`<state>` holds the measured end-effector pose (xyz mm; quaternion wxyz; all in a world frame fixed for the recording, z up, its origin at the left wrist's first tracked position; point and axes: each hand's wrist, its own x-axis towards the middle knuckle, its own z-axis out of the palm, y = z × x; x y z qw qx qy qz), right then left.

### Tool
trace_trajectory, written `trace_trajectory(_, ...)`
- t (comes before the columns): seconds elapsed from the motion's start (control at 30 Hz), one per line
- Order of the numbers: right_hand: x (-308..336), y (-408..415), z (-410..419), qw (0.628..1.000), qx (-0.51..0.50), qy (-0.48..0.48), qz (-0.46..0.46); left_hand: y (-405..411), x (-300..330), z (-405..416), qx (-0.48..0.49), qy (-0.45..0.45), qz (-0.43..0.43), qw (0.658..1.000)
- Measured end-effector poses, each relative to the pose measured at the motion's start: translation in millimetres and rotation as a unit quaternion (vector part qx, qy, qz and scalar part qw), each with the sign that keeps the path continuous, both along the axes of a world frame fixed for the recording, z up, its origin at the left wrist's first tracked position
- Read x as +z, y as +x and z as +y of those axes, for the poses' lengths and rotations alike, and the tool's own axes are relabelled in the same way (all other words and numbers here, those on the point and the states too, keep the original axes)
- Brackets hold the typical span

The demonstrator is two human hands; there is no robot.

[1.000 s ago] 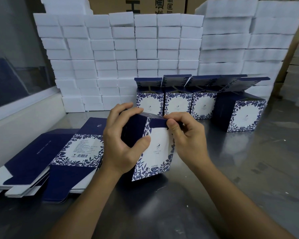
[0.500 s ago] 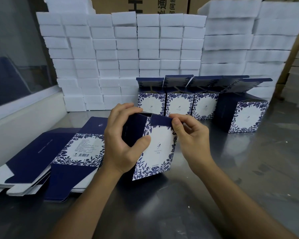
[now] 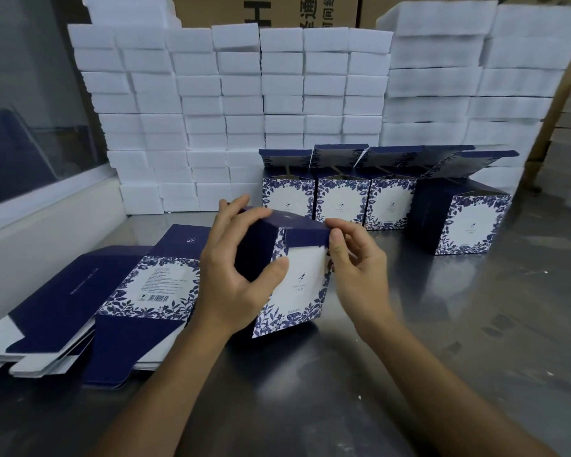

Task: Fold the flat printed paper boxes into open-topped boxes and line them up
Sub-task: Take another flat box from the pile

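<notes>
Left hand point(image 3: 241, 275) wrapped round the half-folded box point(image 3: 297, 285) — thumb on its white front, right hand point(image 3: 356, 268) pinching its navy top flap point(image 3: 305, 237), mid-tabletop point(image 3: 409, 341).

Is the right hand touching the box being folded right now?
Touching. In the head view the right hand's thumb presses the navy flap edge of the box.

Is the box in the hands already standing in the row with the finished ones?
No, the box is gripped by the left hand and right hand, apart from the row of finished boxes behind.
</notes>
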<state>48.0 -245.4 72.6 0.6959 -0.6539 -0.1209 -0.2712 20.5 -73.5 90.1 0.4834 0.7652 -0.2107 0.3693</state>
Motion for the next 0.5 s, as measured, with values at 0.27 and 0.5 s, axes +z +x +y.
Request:
trace_trajectory(0.27,-16.0,-0.2,2.5,0.972,-0.091,-0.217,0.005,10.7,-20.7,-11.0,-0.061,-0.108,0.139,0.983)
trace_trajectory(0.5,-18.2,1.8,-5.6,0.939,-0.201,-0.267,0.084,15.0,-43.5,-28.5,-0.17,-0.033,0.275,0.946)
